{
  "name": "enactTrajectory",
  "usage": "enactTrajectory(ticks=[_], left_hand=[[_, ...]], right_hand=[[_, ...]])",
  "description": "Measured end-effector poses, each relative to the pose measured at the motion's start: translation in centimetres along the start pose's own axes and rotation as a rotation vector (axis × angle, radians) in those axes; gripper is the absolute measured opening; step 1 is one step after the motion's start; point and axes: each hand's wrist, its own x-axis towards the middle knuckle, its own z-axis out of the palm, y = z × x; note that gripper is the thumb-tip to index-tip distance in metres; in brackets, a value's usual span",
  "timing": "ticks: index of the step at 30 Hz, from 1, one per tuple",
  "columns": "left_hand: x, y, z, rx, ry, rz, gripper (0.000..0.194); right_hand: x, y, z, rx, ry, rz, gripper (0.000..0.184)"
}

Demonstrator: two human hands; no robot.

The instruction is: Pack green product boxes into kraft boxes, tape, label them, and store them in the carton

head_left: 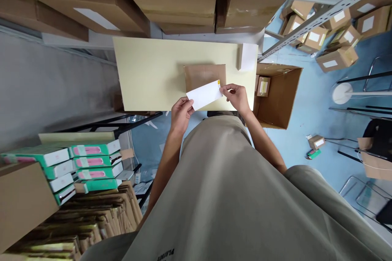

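Note:
Between my two hands a white label sheet (204,95) with a small yellow mark at its upper right corner is held tilted. My left hand (181,113) pinches its lower left corner. At the right end, the fingers of my right hand (235,96) are closed on the corner by the yellow mark. Behind the sheet, a brown cardboard box (204,74) lies on the pale yellow table (147,75), its near part hidden by the sheet. A stack of white labels (248,57) sits at the table's far right corner.
A large open carton (277,102) holding a small labelled box stands right of the table. Shelved cartons (180,6) line the far side. Green-and-white boxes (96,162) and folded cardboard (98,220) are at lower left. Labelled parcels (337,59) lie on the blue floor.

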Motion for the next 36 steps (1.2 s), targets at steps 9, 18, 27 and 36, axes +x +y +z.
enactTrajectory(ticks=[9, 18, 27, 36], left_hand=[[1.4, -3.6, -1.7, 0.063, 0.140, 0.019, 0.039], [3.7, -3.8, -2.0, 0.260, 0.210, 0.071, 0.042], [12.9, -2.4, 0.8, 0.638, 0.175, 0.219, 0.017], [14.5, -2.4, 1.0, 0.722, 0.179, 0.141, 0.014]], right_hand=[[-5.4, -3.4, 2.7, -0.299, -0.311, -0.394, 0.014], [-1.8, -0.4, 2.2, -0.146, -0.066, -0.195, 0.042], [6.6, 4.6, 2.3, -0.184, 0.103, 0.051, 0.051], [7.8, 5.4, 3.6, -0.368, 0.131, 0.097, 0.031]])
